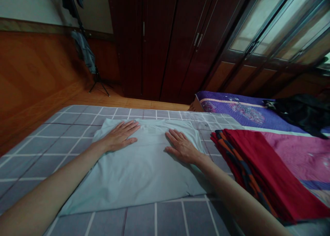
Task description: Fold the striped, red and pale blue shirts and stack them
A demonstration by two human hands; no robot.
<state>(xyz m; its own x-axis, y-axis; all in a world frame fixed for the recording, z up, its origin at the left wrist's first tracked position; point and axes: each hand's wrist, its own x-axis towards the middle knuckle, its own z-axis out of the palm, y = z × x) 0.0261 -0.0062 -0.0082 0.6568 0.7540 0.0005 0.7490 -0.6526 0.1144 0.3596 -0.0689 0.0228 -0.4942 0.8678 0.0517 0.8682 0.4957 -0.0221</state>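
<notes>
Lying flat on a grey checked bedsheet, folded pale blue cloth, with left hand and right hand both pressing down, fingers spread wide, holding nothing; sitting just beside, folded red fabric.

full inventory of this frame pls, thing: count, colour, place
folded cloth: 1, pale blue-white, flat on the bed, centre
checked bedsheet: 1, grey with white lines, covers the bed
folded red cloth: 1, red with orange-and-dark striped edge, right of the pale cloth
quilt: 1, purple and pink, right side
dark garment: 1, black, on the quilt, far right
wardrobe: 1, dark brown wood, back wall
glass-panelled doors: several, brown frames, top right
stand: 1, black, hung with dark cloth, on the floor at left
left hand: 1, flat on the pale cloth
right hand: 1, flat on the pale cloth
</notes>
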